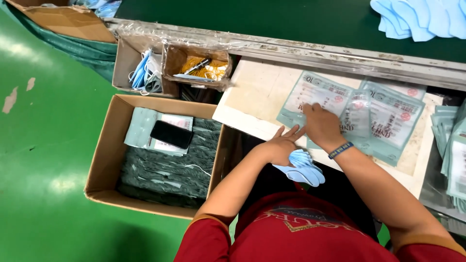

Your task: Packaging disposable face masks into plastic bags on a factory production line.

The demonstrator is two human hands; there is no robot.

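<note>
**A:** Your left hand [280, 145] is holding a small stack of light blue face masks [302, 168] at the near edge of the worktop [252, 94]. The thumb and palm are pressing the stack while the fingers are fanning out loosely over the board.

**B:** And your right hand [320, 125] is lying flat, fingers spread, on the printed pouches [357, 109]. It is pressing down on them rather than gripping; nothing is closed inside it.

**A:** So the masks are sitting just beside your right wrist, nearer to you than the pouches, and hanging partly off the worktop's edge.

**B:** Counting the pouches, I am seeing about three overlapping one another under and beside your right hand. More of them are standing in a pile [449, 140] at the far right; I cannot count those.

**A:** The masks in your left hand are showing several layered edges, but the exact number is not clear.

**B:** To your left, one large cardboard box [104, 160] is holding filled packs, with one dark phone [171, 134] lying on top. Two small boxes are sitting behind it: one with loose masks [143, 73], one with yellow rubber bands [209, 69].

**A:** One more heap of blue masks [420, 17] is lying on the green belt [252, 19] at the top right, well apart from both your hands.
</note>
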